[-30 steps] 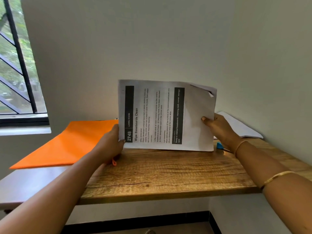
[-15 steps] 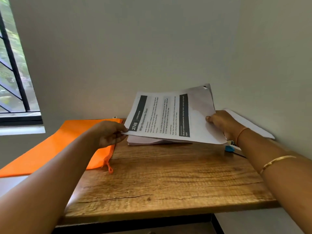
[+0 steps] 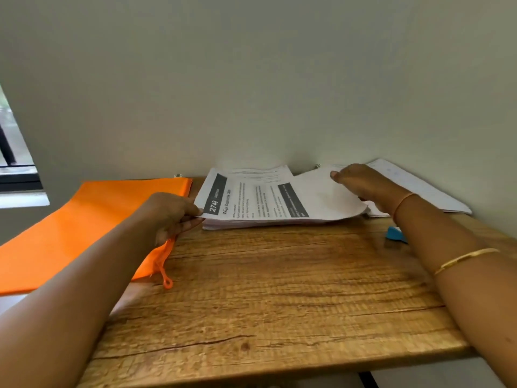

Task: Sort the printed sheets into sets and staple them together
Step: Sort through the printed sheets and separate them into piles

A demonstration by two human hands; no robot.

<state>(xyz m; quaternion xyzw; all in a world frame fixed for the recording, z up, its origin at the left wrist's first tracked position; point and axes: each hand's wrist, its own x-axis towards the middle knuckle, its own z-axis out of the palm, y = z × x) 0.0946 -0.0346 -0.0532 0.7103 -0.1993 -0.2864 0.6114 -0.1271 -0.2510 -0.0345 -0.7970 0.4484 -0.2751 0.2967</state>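
Note:
A stack of printed sheets [image 3: 268, 203] lies at the back of the wooden table [image 3: 274, 298], its top page marked "2748". My left hand [image 3: 170, 214] pinches the stack's left edge. My right hand [image 3: 361, 182] holds the top sheet's right end, slightly lifted. More white sheets [image 3: 414, 186] lie behind my right wrist by the wall. A blue stapler [image 3: 396, 234] peeks out beside my right forearm, mostly hidden.
An orange zip folder [image 3: 84, 219] lies at the left, overhanging the table's edge, its pull tab [image 3: 167, 282] dangling on the wood. Walls close the back and right sides. A window [image 3: 14, 152] sits far left.
The sheets went from upright in both hands down flat onto the table at the back. My hands followed them down and still hold the edges.

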